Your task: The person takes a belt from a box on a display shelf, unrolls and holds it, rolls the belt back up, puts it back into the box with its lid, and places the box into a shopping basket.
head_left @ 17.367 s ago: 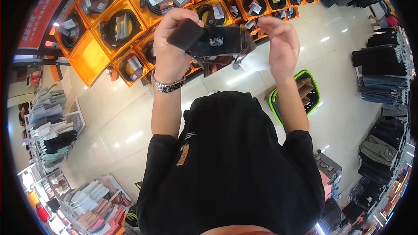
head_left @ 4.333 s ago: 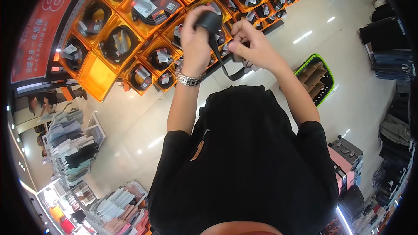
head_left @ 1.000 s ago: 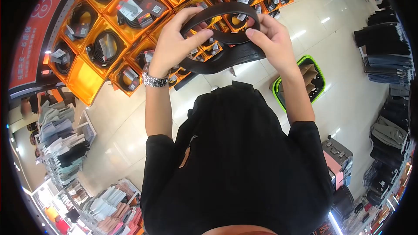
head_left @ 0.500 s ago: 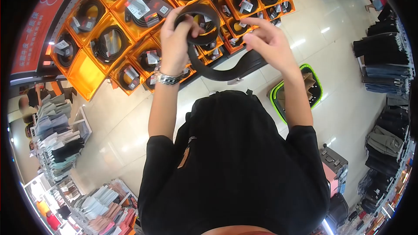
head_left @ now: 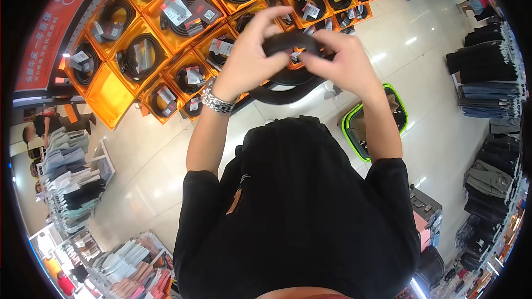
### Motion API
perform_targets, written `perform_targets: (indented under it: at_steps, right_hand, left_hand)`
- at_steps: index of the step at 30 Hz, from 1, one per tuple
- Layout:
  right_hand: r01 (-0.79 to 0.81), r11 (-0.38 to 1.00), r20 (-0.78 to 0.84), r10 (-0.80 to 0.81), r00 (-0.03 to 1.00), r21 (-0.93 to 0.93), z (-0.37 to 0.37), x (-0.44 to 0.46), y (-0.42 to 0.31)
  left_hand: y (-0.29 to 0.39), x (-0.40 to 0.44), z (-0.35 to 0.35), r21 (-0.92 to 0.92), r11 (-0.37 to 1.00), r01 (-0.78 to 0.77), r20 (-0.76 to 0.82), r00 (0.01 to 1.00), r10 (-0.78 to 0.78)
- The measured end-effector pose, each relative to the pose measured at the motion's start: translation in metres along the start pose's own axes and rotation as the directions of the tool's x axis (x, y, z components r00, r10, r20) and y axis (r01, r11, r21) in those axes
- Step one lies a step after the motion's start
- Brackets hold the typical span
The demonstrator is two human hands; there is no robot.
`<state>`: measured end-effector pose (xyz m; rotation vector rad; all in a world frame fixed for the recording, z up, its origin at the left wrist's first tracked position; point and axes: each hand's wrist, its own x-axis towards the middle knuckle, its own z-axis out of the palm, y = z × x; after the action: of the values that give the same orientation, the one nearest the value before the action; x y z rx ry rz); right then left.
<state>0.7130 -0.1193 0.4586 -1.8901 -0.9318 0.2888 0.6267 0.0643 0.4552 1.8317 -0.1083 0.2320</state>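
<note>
Hands (head_left: 249, 61) (head_left: 346, 63) have drawn closer, holding the coiled black belt (head_left: 291, 40) between them.

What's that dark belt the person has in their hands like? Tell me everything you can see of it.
The belt is a black, smooth strap that looks like leather, slightly blurred. It is wound into loops: a tighter one up between the hands and a wider one hanging below, towards the wearer. The left-hand grip and right-hand grip hold it in mid-air at either side, thumbs at the upper loop. I can't make out a buckle.
</note>
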Motion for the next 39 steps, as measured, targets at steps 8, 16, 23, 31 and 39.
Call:
perform_targets:
  at_steps: [8, 16, 23, 31, 39]
  right_hand:
    - [-0.017, 0.996, 0.207, 0.034, 0.978, -0.084, -0.021, -0.005, -0.001]
    - [0.281, 0.939, 0.255, -0.227, 0.94, -0.199, 0.003, 0.001, 0.023]
    - [-0.021, 0.994, 0.34, 0.057, 0.939, -0.11, -0.019, 0.004, -0.008]
    - [0.086, 0.969, 0.418, 0.019, 0.908, -0.232, -0.013, -0.005, -0.004]
    - [0.205, 0.964, 0.387, -0.126, 0.913, -0.169, -0.021, -0.002, -0.002]
  left_hand:
    - [-0.028, 0.0, -0.026, -0.635, 0.77, -0.058, -0.334, 0.92, -0.206]
    - [-0.013, -0.005, -0.031, -0.735, 0.611, -0.293, -0.491, 0.852, -0.182]
    - [-0.012, -0.007, -0.015, -0.359, 0.924, -0.135, -0.528, 0.846, -0.081]
    - [-0.019, -0.017, -0.038, -0.323, 0.938, -0.122, -0.544, 0.835, -0.079]
    - [-0.012, -0.018, -0.042, 0.052, 0.998, 0.041, -0.294, 0.956, -0.024]
